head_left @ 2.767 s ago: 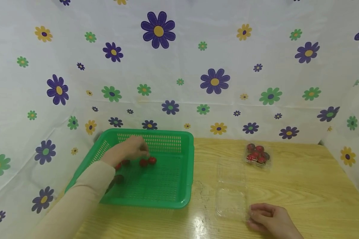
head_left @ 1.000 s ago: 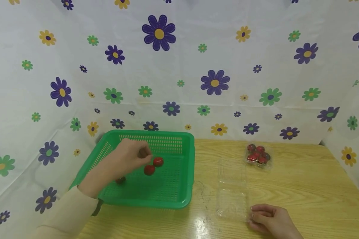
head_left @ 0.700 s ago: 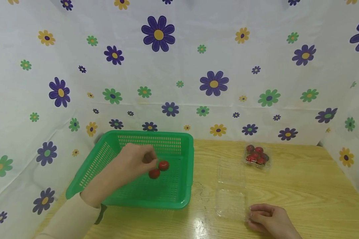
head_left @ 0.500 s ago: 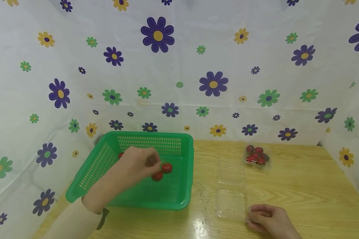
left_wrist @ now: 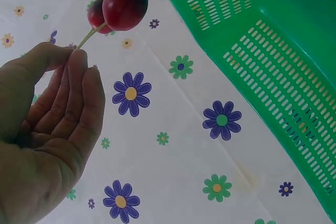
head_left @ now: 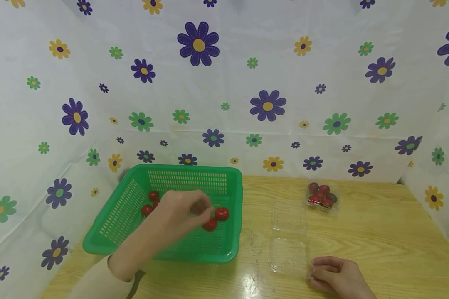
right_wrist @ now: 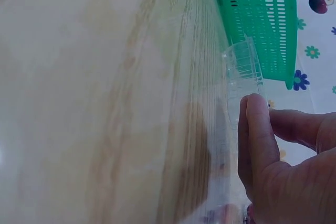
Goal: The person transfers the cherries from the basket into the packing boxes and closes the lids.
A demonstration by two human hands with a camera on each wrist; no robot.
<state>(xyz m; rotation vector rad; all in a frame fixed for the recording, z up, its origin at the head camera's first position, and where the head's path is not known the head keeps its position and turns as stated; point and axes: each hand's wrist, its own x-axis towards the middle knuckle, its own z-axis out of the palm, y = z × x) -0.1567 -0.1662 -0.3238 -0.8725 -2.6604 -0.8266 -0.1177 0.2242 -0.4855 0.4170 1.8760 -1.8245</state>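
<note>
My left hand (head_left: 181,211) pinches the thin stems of a joined pair of red cherries (head_left: 222,214) between thumb and fingertips, over the right part of the green basket (head_left: 233,182). In the left wrist view the two cherries (left_wrist: 125,6) stand out beyond the fingertips on light green stems. At the lower right, my right hand (head_left: 338,274) holds the side edge of a clear plastic clamshell box (head_left: 289,254) that lies with its lid spread back on the table. Its thumb and fingers meet at the edge of the box (right_wrist: 244,69) in the right wrist view.
More cherries (head_left: 146,210) lie in the basket's left part, partly hidden by the left hand. A clear box of cherries (head_left: 321,195) sits at the back right of the wooden table (head_left: 378,224). A flowered curtain (head_left: 224,83) encloses the back and sides.
The left hand has lifted the cherry pair from the basket floor and carried it rightward toward the basket's right wall. The right hand and the clamshell box have stayed in place.
</note>
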